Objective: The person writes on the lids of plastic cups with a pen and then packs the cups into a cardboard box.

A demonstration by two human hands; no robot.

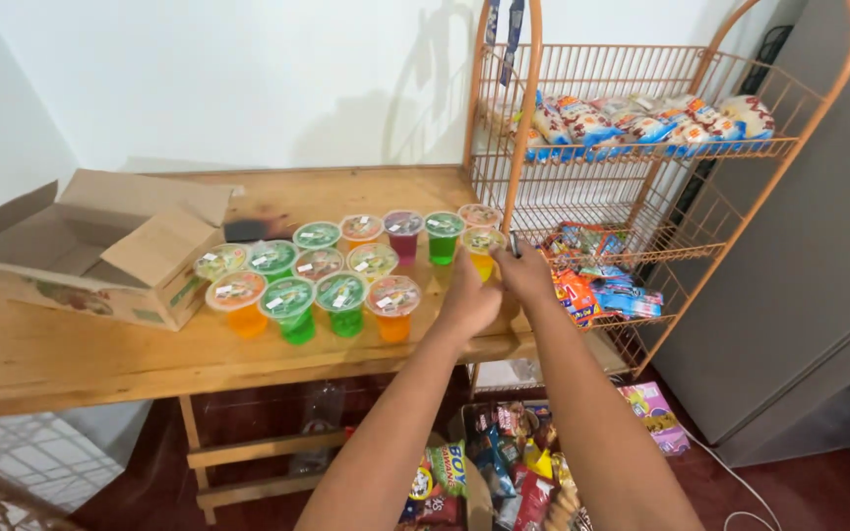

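Both hands at the right end of the jelly cups: left hand (469,303) and right hand (523,270) close together on the yellow jelly cup (483,252), beside the wire rack (632,147) on the wooden table (71,354); grip closure unclear

— What is the long pale wooden table (71,359) like on top?
— Bare, matt timber with visible grain, a little worn and unevenly coloured. The open brown cardboard box (100,251) on it is dull, rough paperboard, with a printed side.
— And the small clear plastic jelly cups (346,295)?
— Smooth, see-through plastic, sealed with shiny film lids that catch the light. The yellow-filled cup (484,254) by the left hand (469,305) and right hand (526,273) looks the same.
— The orange wire rack (641,197)?
— Thin metal wire and tube under a smooth, painted orange coat. The colourful snack packets (641,123) on its shelves are glossy, crinkled plastic wrap.
— The tall grey cabinet (819,246) beside it?
— Flat, smooth, evenly satin, probably coated metal.
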